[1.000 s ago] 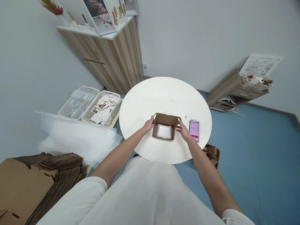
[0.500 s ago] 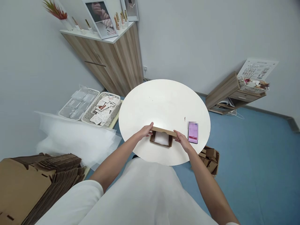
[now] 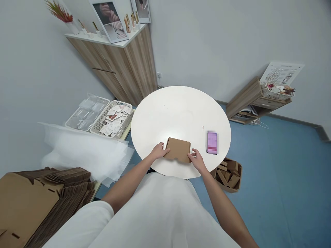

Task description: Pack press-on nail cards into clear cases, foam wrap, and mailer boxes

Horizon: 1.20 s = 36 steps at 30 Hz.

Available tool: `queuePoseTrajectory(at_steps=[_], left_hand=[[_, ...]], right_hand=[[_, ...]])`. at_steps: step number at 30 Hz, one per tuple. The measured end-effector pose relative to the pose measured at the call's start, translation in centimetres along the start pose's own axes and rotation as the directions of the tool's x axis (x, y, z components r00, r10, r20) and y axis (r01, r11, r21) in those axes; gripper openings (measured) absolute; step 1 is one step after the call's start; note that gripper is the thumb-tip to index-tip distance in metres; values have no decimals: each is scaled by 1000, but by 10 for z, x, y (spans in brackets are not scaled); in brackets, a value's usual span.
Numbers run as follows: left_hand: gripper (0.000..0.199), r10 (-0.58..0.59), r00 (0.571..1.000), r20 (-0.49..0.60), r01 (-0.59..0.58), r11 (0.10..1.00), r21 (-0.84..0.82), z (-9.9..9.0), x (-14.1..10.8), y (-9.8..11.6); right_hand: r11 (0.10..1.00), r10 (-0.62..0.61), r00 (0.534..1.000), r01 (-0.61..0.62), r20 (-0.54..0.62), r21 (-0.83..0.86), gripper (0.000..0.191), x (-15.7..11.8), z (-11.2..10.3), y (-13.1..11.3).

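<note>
A small brown cardboard box (image 3: pixel 178 150) sits on the round white table (image 3: pixel 178 110) near its front edge, its lid lying over the top and hiding the inside. At the box's left side is my left hand (image 3: pixel 159 151), thumb on the lid's corner and fingers apart beside it. My right hand (image 3: pixel 196 158) touches the front right corner with its thumb, the other fingers spread off the side. Neither hand is wrapped round the box.
A phone (image 3: pixel 212 142) lies right of the box. Left of the table stand a basket of cards (image 3: pixel 113 120), a basket of clear packets (image 3: pixel 86 113), white sheets (image 3: pixel 85 151) and stacked flat cardboard (image 3: pixel 28 203). A carton of small boxes (image 3: pixel 229 174) is at the lower right.
The box's lid has come down towards me over the white contents. Both hands have moved from the raised lid's edge down to the box's sides, and their fingers have loosened.
</note>
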<state>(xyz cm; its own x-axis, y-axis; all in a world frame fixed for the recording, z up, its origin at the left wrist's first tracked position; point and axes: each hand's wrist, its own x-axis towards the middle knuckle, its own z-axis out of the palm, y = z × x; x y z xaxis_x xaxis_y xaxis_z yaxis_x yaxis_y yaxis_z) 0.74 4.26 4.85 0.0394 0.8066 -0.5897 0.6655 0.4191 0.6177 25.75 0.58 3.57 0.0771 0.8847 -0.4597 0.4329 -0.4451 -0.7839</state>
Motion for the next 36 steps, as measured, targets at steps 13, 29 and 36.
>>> queuePoseTrajectory(at_steps=[13,29,36], left_hand=[[62,78,983,-166,-62,993,102,30,5,-13],[55,363,918,-160,-361,932,39,23,-18,-12],[68,310,950,36,-306,948,-86,-16,-4,28]], right_hand=[[971,25,994,-51,-111,-234,57,2,21,14],[969,-246,969,246,6,-3,55,-16,11,11],[988,-153,975,151,158,25,63,8,-33,-32]])
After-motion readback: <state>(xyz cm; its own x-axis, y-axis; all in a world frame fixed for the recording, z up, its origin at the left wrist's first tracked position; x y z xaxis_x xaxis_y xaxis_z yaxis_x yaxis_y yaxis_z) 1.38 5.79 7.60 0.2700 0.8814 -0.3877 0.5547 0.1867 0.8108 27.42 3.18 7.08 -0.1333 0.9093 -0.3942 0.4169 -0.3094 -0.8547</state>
